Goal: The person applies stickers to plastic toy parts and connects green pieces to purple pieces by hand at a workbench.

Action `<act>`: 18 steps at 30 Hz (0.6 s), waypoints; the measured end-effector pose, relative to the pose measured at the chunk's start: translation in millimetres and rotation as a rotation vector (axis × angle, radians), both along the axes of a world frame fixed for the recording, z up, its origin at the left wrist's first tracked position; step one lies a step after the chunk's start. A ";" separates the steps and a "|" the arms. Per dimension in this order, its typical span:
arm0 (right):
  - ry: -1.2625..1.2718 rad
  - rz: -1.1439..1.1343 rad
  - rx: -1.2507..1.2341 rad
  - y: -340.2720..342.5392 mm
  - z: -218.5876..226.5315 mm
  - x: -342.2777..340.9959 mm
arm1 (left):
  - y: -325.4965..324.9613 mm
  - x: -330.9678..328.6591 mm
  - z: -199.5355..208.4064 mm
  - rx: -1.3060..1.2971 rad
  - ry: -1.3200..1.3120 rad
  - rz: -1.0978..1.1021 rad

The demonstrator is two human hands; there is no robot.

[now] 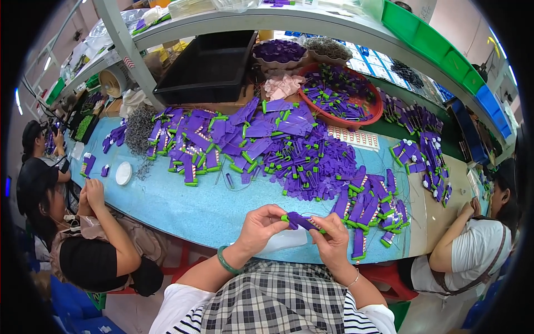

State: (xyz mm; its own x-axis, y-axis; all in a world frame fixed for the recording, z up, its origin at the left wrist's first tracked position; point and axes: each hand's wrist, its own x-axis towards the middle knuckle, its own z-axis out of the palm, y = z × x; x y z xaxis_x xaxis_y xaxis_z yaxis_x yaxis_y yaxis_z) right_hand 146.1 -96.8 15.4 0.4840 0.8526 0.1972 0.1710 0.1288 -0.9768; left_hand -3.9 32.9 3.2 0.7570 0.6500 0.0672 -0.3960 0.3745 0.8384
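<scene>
Between both hands, in front of my lap, is a narrow purple plastic part with green ends (301, 221). My left hand (259, 228) pinches its left end between thumb and fingers. My right hand (332, 239) grips the right end, where a striped strip shows along the edge. What the part is for cannot be told. Under it, at the table's near edge, lies a whitish translucent sheet (286, 241). Close to my right hand lies a pile of similar purple and green parts (370, 203). Beyond the hands rises a heap of small purple pieces (328, 161).
More purple parts (194, 133) spread across the blue table (167, 203). Behind them stand a black tray (203, 94) and a red basin (378, 108). Tangled metal pieces (139, 131) and a white round lid (123, 173) lie left. A shelf (267, 21) crosses overhead. People sit at both sides.
</scene>
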 end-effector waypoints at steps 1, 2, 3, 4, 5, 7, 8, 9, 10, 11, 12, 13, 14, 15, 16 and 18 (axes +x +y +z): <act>-0.184 0.003 0.028 1.0 2.9 2.3 | 0.9 -2.5 -1.1 -0.002 -0.002 0.025; -0.368 0.003 0.057 2.3 4.8 3.8 | 2.9 -4.7 -1.4 -0.003 -0.003 0.046; -0.366 0.003 0.058 2.9 5.9 4.5 | 5.4 -6.5 -0.1 -0.002 -0.001 0.046; -0.331 -0.011 0.050 3.3 6.7 4.9 | 8.7 -7.8 3.0 -0.039 0.044 0.048; -0.297 -0.024 0.042 3.0 7.1 4.2 | 10.3 -8.9 5.7 -0.076 0.090 0.051; -0.202 -0.019 0.046 1.0 4.2 0.8 | 9.8 -8.8 7.8 -0.070 0.095 0.044; -0.111 -0.012 0.051 0.9 3.4 0.1 | 9.3 -7.8 8.5 -0.064 0.098 0.040; -0.111 -0.011 0.052 1.5 4.5 -0.5 | 7.7 -6.8 8.5 -0.063 0.098 0.041; -0.220 -0.016 0.049 2.4 6.9 -1.2 | 5.4 -5.9 8.1 -0.001 0.083 0.043; -0.330 -0.021 0.046 3.7 9.1 -0.7 | 4.9 -4.8 7.4 0.060 0.068 0.045; -0.330 -0.023 0.045 4.1 11.5 0.9 | 6.1 -5.1 6.9 0.060 0.068 0.043; -0.365 0.020 -0.004 4.1 14.2 3.7 | 8.0 -6.8 6.4 0.062 0.114 0.024; -0.401 0.062 -0.054 2.6 18.0 6.3 | 8.4 -9.1 6.6 0.065 0.159 0.002; -0.402 0.058 -0.057 2.0 22.2 11.5 | 9.1 -10.9 7.0 0.063 0.158 -0.002; -0.373 0.144 -0.120 1.7 26.6 19.0 | 10.1 -12.6 7.5 0.072 0.238 -0.067; -0.366 0.296 -0.204 1.8 21.3 33.8 | 9.6 -12.4 7.5 0.134 0.385 -0.188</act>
